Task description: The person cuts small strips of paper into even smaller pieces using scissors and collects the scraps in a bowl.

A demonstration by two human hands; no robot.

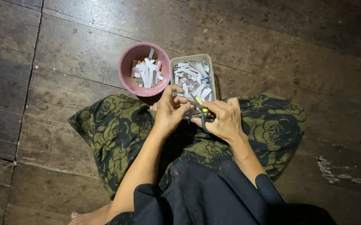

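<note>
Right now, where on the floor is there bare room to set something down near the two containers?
Bare wooden floor lies beyond and right of the grey tray, and left of the pink bowl. It is crowded where the left hand and right hand, holding scissors, meet over the tray's near edge.

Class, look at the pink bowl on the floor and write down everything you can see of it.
The pink bowl is round, smooth and looks like plastic. It stands upright on the dark wooden floor, left of a grey rectangular tray, their rims about touching. Its near edge meets the green flowered cloth over the person's lap. Inside lies a loose heap of small white and pinkish strips, filling only part of it. Neither hand touches it; the left hand is nearest.
</note>
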